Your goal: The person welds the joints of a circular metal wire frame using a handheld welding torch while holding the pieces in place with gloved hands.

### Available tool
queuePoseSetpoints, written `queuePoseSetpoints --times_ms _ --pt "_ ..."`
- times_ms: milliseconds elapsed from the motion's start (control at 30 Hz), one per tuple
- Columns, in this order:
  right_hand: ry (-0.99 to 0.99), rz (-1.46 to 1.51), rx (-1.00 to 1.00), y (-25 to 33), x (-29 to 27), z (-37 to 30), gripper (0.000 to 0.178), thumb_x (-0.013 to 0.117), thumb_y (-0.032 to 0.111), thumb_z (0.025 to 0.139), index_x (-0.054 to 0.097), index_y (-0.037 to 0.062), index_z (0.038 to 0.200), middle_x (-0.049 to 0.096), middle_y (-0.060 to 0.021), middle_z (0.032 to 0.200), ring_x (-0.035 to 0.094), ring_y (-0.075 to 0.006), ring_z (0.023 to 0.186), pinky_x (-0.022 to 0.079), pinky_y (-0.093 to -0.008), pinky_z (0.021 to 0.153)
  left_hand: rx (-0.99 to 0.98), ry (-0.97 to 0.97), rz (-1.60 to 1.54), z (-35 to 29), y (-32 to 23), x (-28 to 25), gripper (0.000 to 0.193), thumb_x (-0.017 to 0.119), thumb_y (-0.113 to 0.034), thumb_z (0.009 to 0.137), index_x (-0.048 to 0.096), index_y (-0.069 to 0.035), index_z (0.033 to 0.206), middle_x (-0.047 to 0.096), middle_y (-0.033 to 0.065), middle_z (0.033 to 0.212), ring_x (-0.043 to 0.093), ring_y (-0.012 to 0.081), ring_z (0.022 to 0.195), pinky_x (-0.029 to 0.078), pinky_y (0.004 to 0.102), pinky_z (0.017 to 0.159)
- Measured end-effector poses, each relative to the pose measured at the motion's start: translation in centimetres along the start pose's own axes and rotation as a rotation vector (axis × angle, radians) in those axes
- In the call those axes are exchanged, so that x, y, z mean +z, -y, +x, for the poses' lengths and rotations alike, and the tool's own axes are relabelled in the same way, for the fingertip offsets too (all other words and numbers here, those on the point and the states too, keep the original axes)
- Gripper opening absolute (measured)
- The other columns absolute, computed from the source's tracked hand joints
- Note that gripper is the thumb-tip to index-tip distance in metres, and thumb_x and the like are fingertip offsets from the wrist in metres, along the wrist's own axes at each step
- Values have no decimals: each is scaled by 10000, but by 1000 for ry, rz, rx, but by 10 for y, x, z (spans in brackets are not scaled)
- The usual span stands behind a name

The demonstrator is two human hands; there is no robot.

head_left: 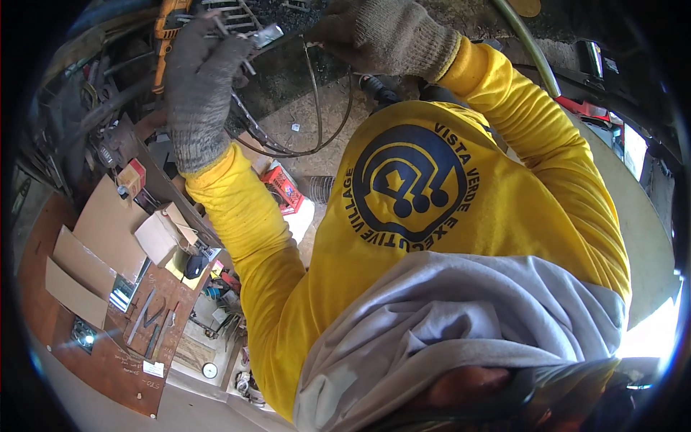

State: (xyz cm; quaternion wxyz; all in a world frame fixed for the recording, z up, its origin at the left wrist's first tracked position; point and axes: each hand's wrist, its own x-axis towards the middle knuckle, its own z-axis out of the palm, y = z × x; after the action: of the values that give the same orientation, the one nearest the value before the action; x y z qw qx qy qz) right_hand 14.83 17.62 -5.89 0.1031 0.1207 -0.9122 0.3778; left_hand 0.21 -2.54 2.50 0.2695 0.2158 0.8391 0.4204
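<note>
My left hand [201, 90], in a grey-brown knit glove, is at the upper left with its fingers closed around a thin metal piece. A short silvery metal part [268, 34] sticks out beside its fingertips. My right hand [385, 36], in a matching glove, is at the top centre with its fingers pinched together. What it grips is mostly hidden; a thin dark rod or wire shows at its fingertips. Below and between the hands, a dark cable [317, 149] hangs in a loop.
A yellow-orange tool [164, 54] lies beside my left hand. At the lower left, a brown board [115, 374] bears cardboard pieces [108, 227], an open box [160, 234] and hand tools [155, 324]. A red box [282, 189] is below my left forearm. A greenish hose [529, 47] curves at upper right.
</note>
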Motion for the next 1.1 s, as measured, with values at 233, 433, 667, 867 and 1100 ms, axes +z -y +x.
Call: queuePoseSetpoints --times_ms 233,433,667,867,1100 --pt "155 -215 -52 1 3 15 239 663 155 789 743 76 1000 702 -165 860 666 -350 769 542 -430 672 106 -218 -92 6 30 1 461 674 -104 906 561 -16 1344 699 82 943 633 94 759 522 242 611" --pt "205 -259 -191 15 -7 28 201 673 165 798 727 74 968 706 -152 883 677 -343 800 559 -418 704 198 -202 -58 -1 39 -8 432 683 -105 904 593 -45 1322 706 62 957 618 72 757 507 232 606" --pt "237 -294 -25 30 -32 32 257 631 209 896 714 118 1122 712 -148 945 689 -324 864 561 -416 746 275 -264 -107 0 42 -1 505 738 -183 880 576 -34 1334 659 31 990 569 87 815 463 242 712" --pt "291 -232 10 33 -19 42 284 613 186 907 718 167 1171 722 -142 968 697 -314 886 569 -415 772 315 -101 -302 -11 17 1 564 728 -239 902 525 -1 1371 582 19 1113 541 113 920 474 268 839" --pt "261 -342 -135 17 -23 30 236 637 164 868 719 85 1074 714 -166 957 696 -330 874 566 -417 779 423 -161 -401 -9 29 10 541 726 -273 905 544 0 1335 612 26 1104 598 140 940 509 299 822"
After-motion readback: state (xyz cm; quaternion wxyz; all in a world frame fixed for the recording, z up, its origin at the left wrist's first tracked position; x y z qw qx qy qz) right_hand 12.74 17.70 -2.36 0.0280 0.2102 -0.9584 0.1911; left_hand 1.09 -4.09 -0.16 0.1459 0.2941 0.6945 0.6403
